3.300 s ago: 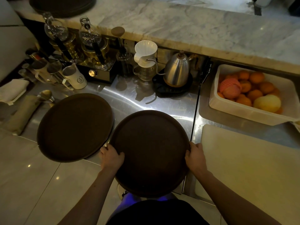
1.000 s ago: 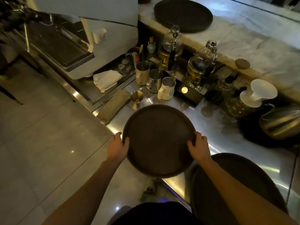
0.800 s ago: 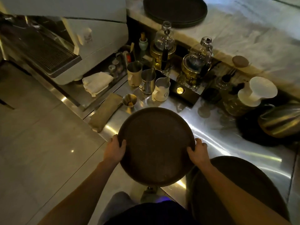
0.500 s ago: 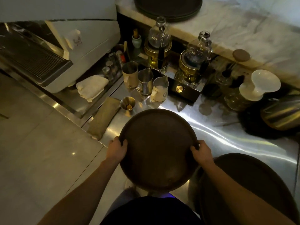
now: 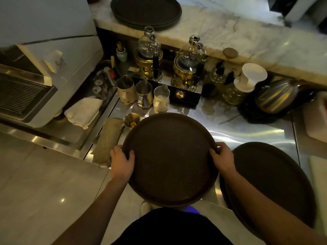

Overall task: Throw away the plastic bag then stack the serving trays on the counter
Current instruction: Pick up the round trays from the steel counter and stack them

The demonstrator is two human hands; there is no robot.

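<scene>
Head view, round tray [image 5: 169,160] gripped between both hands, left hand [image 5: 122,160], right hand [image 5: 222,156]

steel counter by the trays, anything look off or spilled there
No spill or damage shows. One oddity: the second tray on the steel counter hangs partly over its front edge. The left hand and right hand grip the held tray.

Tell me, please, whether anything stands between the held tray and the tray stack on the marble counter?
Yes. Between the tray, held by the left hand and right hand, and the stack stand three jugs and two glass siphon brewers. The tray must be lifted over them.
</scene>
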